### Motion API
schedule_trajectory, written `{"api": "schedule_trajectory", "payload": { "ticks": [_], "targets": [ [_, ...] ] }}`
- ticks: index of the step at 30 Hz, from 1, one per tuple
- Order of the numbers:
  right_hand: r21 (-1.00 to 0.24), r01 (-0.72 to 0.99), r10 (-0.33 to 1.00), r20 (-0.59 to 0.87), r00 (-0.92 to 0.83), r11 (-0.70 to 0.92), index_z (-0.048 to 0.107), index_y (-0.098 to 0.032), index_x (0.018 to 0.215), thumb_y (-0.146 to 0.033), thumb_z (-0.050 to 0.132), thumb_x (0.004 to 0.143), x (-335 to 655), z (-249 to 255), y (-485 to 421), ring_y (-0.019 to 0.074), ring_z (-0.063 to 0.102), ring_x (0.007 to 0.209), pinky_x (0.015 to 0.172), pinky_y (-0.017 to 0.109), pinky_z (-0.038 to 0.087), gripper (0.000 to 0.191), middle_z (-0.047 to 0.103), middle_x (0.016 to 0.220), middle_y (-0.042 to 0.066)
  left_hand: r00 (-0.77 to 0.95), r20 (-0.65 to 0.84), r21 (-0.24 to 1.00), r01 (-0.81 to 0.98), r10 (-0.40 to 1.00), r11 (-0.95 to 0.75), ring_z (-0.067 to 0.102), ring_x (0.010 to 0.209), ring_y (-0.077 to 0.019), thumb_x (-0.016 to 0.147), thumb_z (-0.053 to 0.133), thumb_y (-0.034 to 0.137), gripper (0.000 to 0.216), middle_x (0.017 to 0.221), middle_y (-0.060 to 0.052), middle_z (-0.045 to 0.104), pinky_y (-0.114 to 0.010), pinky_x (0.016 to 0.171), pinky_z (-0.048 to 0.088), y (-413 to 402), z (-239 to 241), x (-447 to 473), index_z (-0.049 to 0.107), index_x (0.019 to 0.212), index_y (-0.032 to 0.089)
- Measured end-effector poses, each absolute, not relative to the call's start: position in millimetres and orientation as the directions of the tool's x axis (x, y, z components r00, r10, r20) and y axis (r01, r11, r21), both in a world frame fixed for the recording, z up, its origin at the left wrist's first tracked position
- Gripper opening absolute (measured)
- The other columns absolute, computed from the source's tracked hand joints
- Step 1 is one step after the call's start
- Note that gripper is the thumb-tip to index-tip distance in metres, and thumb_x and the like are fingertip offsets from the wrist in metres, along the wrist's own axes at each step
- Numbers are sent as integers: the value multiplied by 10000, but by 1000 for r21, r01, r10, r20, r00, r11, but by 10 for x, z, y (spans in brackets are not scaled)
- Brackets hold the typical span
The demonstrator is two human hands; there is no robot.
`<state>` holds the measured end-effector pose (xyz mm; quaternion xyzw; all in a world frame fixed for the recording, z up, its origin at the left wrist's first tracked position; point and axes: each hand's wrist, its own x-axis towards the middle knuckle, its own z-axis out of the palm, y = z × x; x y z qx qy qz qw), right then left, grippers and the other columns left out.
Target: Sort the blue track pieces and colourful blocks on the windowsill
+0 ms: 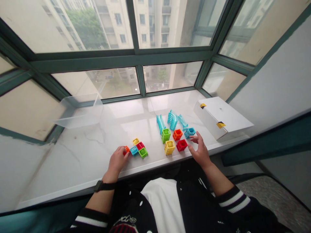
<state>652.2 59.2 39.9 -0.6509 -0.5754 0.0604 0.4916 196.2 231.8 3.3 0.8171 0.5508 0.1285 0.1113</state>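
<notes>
My left hand [118,160] rests on the white marble sill, its fingers curled round an orange cube block [126,149] at the left end of a small cluster: blue [133,150], red [140,145], yellow [135,141] and green [143,152] cubes. My right hand [199,149] hovers with fingers spread, right of a red cube [181,145] and just below a teal track piece [190,131]. It holds nothing. Between the hands stand a yellow cube [169,147], a green cube [166,135] and an orange cube [177,134].
Several teal ribbed track pieces [173,120] lie behind the cubes. A white cardboard box [222,118] sits at the right end of the sill [97,145]. A clear plastic tub [79,111] stands at the back left against the window.
</notes>
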Motion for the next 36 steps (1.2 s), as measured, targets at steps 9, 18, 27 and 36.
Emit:
{"api": "schedule_trajectory", "payload": {
  "ticks": [9, 18, 27, 36],
  "targets": [
    [-716, 681, 812, 485, 324, 156, 283, -249, 1643, -403, 656, 986, 6456, 399, 604, 288, 692, 1122, 1027, 555, 583, 770, 647, 1359, 156, 377, 60, 334, 865, 924, -374, 669, 1150, -258, 976, 544, 325, 351, 1347, -90, 639, -346, 915, 556, 1989, 134, 1984, 617, 1311, 247],
    [-722, 672, 819, 480, 315, 165, 361, -268, 1607, -384, 649, 984, 6394, 401, 610, 279, 695, 1084, 937, 516, 627, 696, 628, 1374, 154, 407, -18, 300, 874, 913, -383, 684, 1150, -246, 1016, 561, 367, 382, 1449, -73, 597, -308, 842, 578, 1589, 269, 2100, 613, 1389, 307],
    [-711, 675, 813, 504, 292, 198, 405, -252, 1582, -330, 613, 991, 6271, 453, 644, 276, 694, 1079, 910, 501, 641, 631, 643, 1343, 151, 445, -97, 315, 862, 890, -397, 707, 1034, -217, 1023, 535, 336, 422, 1323, -66, 656, -294, 821, 546, 1453, 441, 2245, 648, 1429, 343],
    [-742, 641, 780, 515, 354, 199, 460, -252, 1539, -324, 615, 986, 6191, 560, 649, 281, 696, 1109, 956, 503, 615, 579, 668, 1316, 134, 433, -70, 600, 738, 899, -308, 677, 1163, -250, 957, 575, 340, 453, 1309, -81, 675, -392, 1029, 533, 1556, 522, 2139, 652, 1396, 263]
  ]
}}
